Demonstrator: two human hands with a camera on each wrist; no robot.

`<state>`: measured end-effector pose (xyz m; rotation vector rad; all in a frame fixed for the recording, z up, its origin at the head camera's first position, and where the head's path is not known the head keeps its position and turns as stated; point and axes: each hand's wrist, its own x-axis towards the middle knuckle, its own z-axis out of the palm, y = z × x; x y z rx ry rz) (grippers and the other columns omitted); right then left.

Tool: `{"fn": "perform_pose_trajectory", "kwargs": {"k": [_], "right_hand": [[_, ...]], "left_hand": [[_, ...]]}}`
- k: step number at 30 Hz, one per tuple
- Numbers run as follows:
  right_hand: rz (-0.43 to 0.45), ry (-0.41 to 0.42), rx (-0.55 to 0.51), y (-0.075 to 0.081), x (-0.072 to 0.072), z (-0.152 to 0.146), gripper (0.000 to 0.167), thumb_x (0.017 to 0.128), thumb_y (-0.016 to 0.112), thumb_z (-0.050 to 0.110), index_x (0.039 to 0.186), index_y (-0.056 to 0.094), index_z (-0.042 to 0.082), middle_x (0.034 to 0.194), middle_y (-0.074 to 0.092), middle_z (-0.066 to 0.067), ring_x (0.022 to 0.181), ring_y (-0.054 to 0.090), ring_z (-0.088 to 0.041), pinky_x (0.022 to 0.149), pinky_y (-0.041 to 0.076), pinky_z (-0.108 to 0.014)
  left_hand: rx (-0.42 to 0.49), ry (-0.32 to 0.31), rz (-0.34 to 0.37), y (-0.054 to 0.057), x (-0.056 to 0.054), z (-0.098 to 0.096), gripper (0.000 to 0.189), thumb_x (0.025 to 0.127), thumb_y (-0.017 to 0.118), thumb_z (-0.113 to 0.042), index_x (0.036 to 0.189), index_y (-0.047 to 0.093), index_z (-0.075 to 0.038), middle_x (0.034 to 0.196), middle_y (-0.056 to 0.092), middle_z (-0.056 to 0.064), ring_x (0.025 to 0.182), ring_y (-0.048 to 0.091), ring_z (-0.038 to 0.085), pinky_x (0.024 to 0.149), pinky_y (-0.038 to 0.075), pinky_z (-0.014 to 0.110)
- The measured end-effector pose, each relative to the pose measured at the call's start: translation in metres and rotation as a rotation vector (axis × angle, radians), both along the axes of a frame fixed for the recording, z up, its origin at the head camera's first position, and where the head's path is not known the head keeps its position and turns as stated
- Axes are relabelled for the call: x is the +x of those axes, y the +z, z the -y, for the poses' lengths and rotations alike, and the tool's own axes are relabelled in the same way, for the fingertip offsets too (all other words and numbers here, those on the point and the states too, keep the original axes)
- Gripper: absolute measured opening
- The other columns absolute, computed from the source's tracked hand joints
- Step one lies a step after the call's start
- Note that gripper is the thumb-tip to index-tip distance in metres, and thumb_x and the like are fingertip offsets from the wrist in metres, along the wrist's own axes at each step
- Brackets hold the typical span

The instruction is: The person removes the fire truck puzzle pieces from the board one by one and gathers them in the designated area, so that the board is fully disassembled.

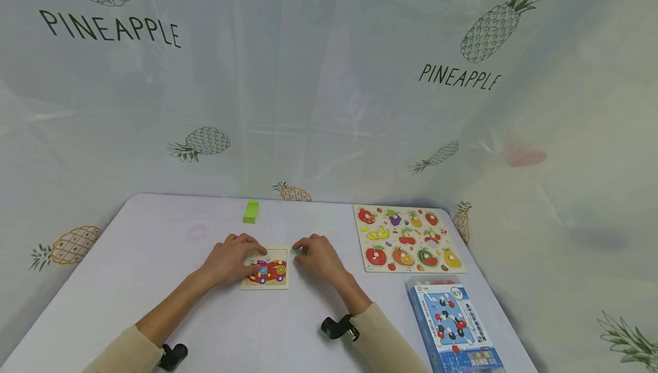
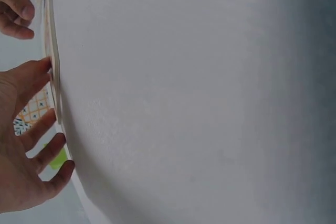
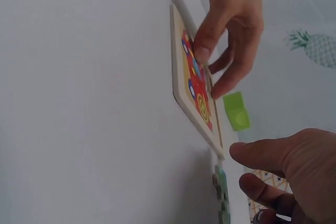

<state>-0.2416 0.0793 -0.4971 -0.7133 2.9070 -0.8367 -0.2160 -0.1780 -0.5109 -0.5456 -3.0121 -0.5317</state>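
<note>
A small wooden puzzle board (image 1: 264, 288) with a red fire-truck picture (image 1: 272, 272) lies flat on the white table. My left hand (image 1: 233, 259) is over its left side, thumb on the picture and fingers spread toward the far edge. In the right wrist view that thumb (image 3: 202, 53) touches the truck. Just right of the board, my right hand (image 1: 320, 257) hovers with thumb and forefinger apart. Beneath its fingertips are small green-blue pieces (image 1: 300, 252), partly hidden from above; the right wrist view shows these thin pieces (image 3: 221, 195) near the board's corner.
A bright green block (image 1: 251, 212) sits at the table's back. To the right lie a fruit-picture board (image 1: 388, 251) and, closer, a blue boxed molecule set (image 1: 454, 327). A pineapple-print curtain (image 1: 308, 76) hangs behind the table (image 1: 154, 247).
</note>
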Motion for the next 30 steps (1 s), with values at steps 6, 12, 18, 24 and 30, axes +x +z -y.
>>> {"fn": "perform_pose_trajectory", "kwargs": {"k": [6, 12, 18, 24, 30], "right_hand": [[0.006, 0.044, 0.072, 0.0, 0.005, 0.014, 0.022, 0.086, 0.08, 0.026, 0.107, 0.078, 0.018, 0.086, 0.063, 0.004, 0.079, 0.05, -0.009, 0.07, 0.041, -0.024], [-0.015, 0.055, 0.175, -0.006, 0.011, 0.023, 0.027, 0.085, 0.081, 0.036, 0.106, 0.078, 0.02, 0.086, 0.06, 0.007, 0.081, 0.047, -0.01, 0.07, 0.04, -0.024], [-0.045, 0.055, 0.211, -0.006, 0.015, 0.027, 0.027, 0.084, 0.081, 0.039, 0.102, 0.078, 0.019, 0.087, 0.06, 0.008, 0.083, 0.046, -0.012, 0.072, 0.04, -0.025], [-0.049, 0.044, 0.209, -0.006, 0.017, 0.028, 0.026, 0.085, 0.081, 0.038, 0.103, 0.077, 0.019, 0.088, 0.06, 0.007, 0.083, 0.046, -0.012, 0.071, 0.04, -0.024], [-0.049, 0.035, 0.199, -0.006, 0.018, 0.027, 0.027, 0.085, 0.08, 0.038, 0.104, 0.075, 0.019, 0.084, 0.057, 0.009, 0.082, 0.045, -0.011, 0.072, 0.041, -0.024]], "left_hand": [[0.024, -0.042, -0.027, 0.0, 0.002, 0.0, 0.025, 0.083, 0.082, -0.035, 0.107, 0.077, -0.035, 0.124, 0.063, 0.004, 0.115, 0.054, 0.035, 0.082, 0.048, 0.06], [0.012, -0.053, -0.038, 0.001, 0.003, 0.0, 0.024, 0.083, 0.082, -0.034, 0.107, 0.079, -0.037, 0.124, 0.064, 0.005, 0.114, 0.056, 0.033, 0.081, 0.048, 0.058], [0.013, -0.041, -0.006, 0.003, 0.001, -0.001, 0.023, 0.081, 0.083, -0.033, 0.104, 0.079, -0.037, 0.124, 0.064, 0.005, 0.115, 0.055, 0.033, 0.081, 0.048, 0.058], [0.014, -0.029, 0.029, 0.008, 0.001, -0.003, 0.023, 0.08, 0.084, -0.03, 0.101, 0.08, -0.036, 0.125, 0.064, 0.006, 0.115, 0.055, 0.035, 0.083, 0.047, 0.059], [0.016, -0.025, 0.031, 0.008, 0.0, -0.004, 0.023, 0.08, 0.085, -0.029, 0.101, 0.08, -0.035, 0.124, 0.064, 0.005, 0.114, 0.055, 0.035, 0.083, 0.047, 0.06]]}}
